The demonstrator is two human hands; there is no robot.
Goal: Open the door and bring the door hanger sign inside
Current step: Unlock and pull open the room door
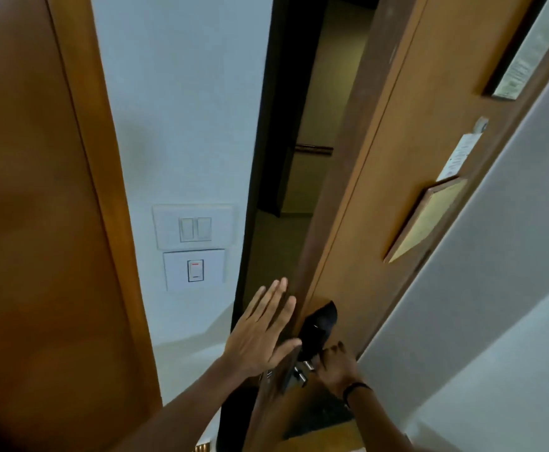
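Fingers of the left hand lie flat and released against the door's free edge; the right hand is clenched on the dark handle. With the door partly open, swing it wider by that edge, then reach round. No hanger sign shows; it presumably hangs outside.
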